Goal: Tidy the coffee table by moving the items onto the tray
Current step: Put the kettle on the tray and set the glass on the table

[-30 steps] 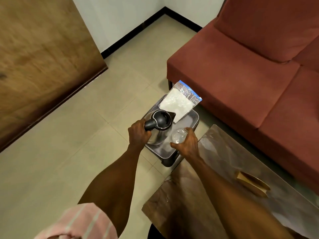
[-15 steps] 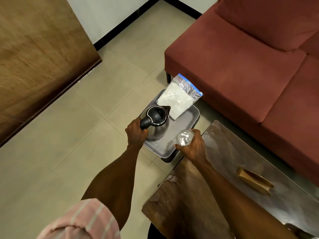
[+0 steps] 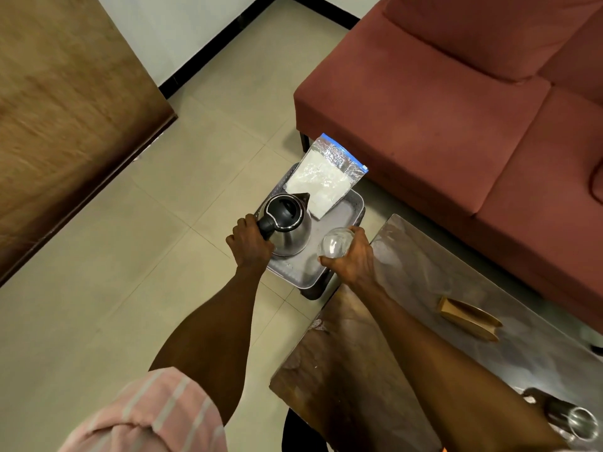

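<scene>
Left hand: the left hand (image 3: 251, 244) has its fingers wrapped round the black handle of the steel kettle (image 3: 288, 228).
Right hand: the right hand (image 3: 354, 257) has its fingers curled round a clear glass (image 3: 336, 246), held over the tray's near right part; whether the glass touches the tray cannot be told.
Kettle: upright on the grey tray (image 3: 357, 207), spout toward the bag; a second ago it hung tilted above the tray, so it has now been lowered and looks set down.
Meaning for the task: the kettle is likely placed; the glass is probably next to go down beside it.
Bag: a clear bag of white powder (image 3: 321, 185) with a blue top lies across the tray's far end, its top hanging past the rim.
Tray: sits low on a dark stand between the red sofa (image 3: 440, 109) and the coffee table (image 3: 375, 353).
Still on the table: a tan folded holder (image 3: 466, 318) and, at the near right edge, a second glass (image 3: 580, 425).
In the way: little free tray floor remains between kettle, bag and rim.
</scene>
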`<act>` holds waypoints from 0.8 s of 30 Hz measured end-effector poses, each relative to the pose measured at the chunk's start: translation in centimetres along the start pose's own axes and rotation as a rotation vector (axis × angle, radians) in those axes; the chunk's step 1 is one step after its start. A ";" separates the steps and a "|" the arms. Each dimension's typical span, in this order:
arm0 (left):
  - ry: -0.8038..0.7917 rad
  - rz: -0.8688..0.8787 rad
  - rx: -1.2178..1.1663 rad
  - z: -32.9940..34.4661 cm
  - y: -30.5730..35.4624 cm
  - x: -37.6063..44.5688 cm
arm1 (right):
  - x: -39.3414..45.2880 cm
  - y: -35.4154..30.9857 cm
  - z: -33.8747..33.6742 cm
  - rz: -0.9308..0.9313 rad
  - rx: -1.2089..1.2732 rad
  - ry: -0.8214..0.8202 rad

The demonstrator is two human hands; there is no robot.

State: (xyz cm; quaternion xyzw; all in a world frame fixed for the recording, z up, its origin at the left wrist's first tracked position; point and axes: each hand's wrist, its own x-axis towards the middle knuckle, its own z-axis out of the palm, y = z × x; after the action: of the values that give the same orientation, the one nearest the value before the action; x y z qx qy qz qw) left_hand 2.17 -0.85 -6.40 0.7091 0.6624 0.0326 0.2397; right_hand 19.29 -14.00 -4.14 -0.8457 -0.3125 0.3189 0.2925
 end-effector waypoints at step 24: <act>-0.465 0.807 0.025 4.0 17.7 -18.2 | -10.1 8.7 -17.9 0.234 -0.044 0.264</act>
State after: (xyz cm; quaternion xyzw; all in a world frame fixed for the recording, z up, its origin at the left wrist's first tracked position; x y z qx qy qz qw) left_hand 17.84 -19.55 1.77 0.9014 0.2626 -0.0444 0.3413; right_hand 29.11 -32.02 4.65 -0.9170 -0.1777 0.2300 0.2732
